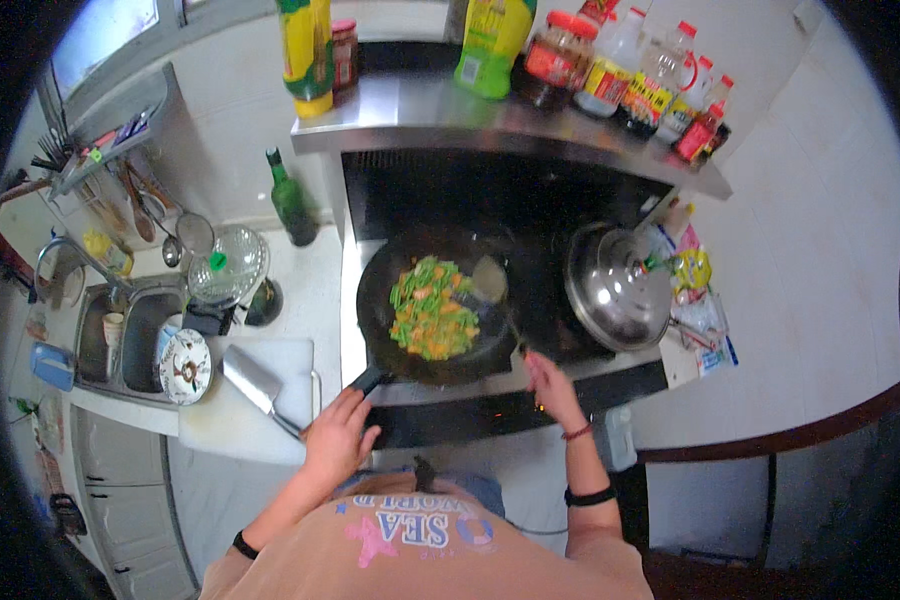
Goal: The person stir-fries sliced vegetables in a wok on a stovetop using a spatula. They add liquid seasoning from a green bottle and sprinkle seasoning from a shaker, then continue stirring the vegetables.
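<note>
A dark wok (375, 322) stands on the left side of the black stove. In it lies a heap of chopped green vegetables with orange pieces (435, 307). My left hand (339, 433) lies over the end of the wok's black handle (367, 380), its thumb standing away from the fingers; the grip beneath is partly hidden. With my right hand (551, 384) I hold the handle of a metal wok spatula (490, 280). Its pale blade rests inside the wok, just right of the food.
Left of the stove, a cleaver (251, 376) lies on a white cutting board (217, 431), near a double sink (148, 307). A domed metal lid (615, 292) sits on the stove's right side. Bottles and jars crowd the steel shelf (397, 109) behind. A green bottle (292, 202) stands left.
</note>
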The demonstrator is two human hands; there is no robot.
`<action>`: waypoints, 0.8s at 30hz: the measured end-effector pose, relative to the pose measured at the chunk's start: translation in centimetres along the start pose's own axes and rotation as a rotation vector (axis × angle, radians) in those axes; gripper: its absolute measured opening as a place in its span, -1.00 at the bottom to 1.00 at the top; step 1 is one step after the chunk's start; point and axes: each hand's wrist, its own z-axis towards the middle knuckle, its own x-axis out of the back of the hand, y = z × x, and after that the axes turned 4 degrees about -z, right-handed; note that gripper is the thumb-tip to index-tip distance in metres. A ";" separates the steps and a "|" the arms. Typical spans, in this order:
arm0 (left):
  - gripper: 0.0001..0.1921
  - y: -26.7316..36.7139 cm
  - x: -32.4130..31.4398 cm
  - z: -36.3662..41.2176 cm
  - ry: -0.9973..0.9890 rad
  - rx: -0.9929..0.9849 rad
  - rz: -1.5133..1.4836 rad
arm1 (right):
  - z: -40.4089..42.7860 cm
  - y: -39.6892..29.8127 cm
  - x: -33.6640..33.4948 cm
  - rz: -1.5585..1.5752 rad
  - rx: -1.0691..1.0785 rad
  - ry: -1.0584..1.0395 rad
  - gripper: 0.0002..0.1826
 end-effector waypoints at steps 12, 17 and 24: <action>-0.64 4.1 -0.5 1.4 0.062 0.041 0.059 | 5.9 -4.0 11.6 -0.404 0.336 -0.051 -0.50; -0.60 4.3 0.1 0.7 0.153 0.113 0.056 | 11.0 -13.9 18.6 -0.249 0.714 0.164 -0.45; -0.64 5.2 0.1 -0.4 0.229 0.224 0.091 | 21.7 -24.9 18.4 0.013 0.797 0.217 -0.22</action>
